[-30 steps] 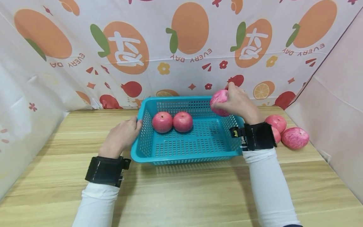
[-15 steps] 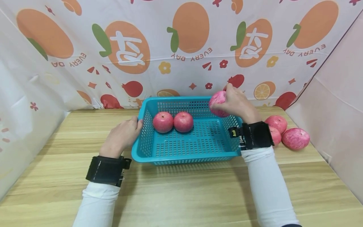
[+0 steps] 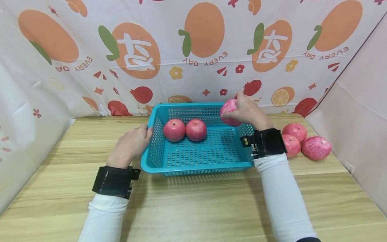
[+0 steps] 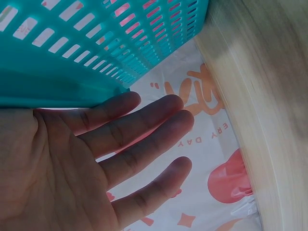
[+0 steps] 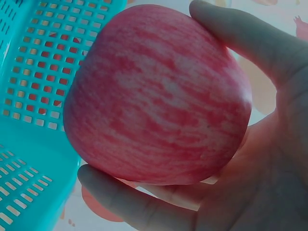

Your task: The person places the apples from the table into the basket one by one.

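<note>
A blue-green plastic basket with slotted walls stands on the wooden table. At its left rim is my left hand; the thumb lies over the rim, and the left wrist view shows the four fingers loosely extended outside the wall. Over the basket's back right corner, my right hand grips a streaked pink apple between thumb and fingers. The apple is held up above the basket floor. Two red apples sit side by side in the basket's back left part.
Several more apples lie on the table right of the basket, including a streaked one and a plain red one. A fruit-print curtain hangs behind the table, with pale sheets on both sides.
My right hand has shifted left and slightly down with the apple, farther over the basket. The left hand stays at the rim, and the two apples inside remain in place.
</note>
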`<action>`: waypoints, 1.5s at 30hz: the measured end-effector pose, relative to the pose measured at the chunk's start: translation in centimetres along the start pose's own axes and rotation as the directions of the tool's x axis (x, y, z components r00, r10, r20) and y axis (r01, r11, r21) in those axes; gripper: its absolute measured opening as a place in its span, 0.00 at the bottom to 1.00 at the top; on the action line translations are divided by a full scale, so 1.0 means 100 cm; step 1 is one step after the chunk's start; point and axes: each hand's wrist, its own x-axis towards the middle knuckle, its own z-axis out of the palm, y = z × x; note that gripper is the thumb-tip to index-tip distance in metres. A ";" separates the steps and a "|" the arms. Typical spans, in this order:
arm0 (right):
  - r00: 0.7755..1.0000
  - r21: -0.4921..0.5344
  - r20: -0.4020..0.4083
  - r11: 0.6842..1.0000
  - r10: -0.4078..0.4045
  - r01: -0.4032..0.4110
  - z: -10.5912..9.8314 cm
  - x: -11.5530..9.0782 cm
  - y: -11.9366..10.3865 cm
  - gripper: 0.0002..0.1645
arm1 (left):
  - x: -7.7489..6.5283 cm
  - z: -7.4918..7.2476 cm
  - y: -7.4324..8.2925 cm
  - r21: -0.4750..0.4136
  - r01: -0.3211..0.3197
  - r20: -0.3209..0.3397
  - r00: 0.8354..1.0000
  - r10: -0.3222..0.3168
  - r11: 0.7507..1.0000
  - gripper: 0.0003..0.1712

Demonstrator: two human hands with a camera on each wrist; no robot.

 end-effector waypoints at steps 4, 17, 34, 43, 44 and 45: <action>1.000 0.002 0.003 1.000 -0.003 0.003 0.001 0.002 -0.001 0.40 | 0.000 -0.001 0.000 0.000 -0.002 -0.010 1.000 0.002 1.000 0.27; 0.999 0.006 0.041 1.000 0.007 -0.007 0.006 0.009 -0.002 0.40 | 0.000 -0.001 0.000 0.000 0.005 -0.004 1.000 -0.005 1.000 0.28; 0.998 0.005 0.047 1.000 -0.031 0.031 0.012 0.015 0.002 0.38 | 0.003 -0.002 0.003 0.003 0.018 0.008 1.000 -0.018 1.000 0.27; 0.996 -0.015 0.091 1.000 0.007 -0.005 0.019 0.021 0.010 0.41 | 0.003 -0.001 0.003 -0.001 0.020 0.009 1.000 -0.020 1.000 0.27; 0.996 -0.019 0.093 1.000 0.011 -0.009 0.020 0.022 0.011 0.41 | 0.003 -0.001 0.003 0.000 0.020 0.009 1.000 -0.020 1.000 0.27; 0.995 -0.018 0.096 1.000 0.014 -0.012 0.021 0.022 0.011 0.42 | 0.003 -0.001 0.003 0.000 0.020 0.010 1.000 -0.020 1.000 0.27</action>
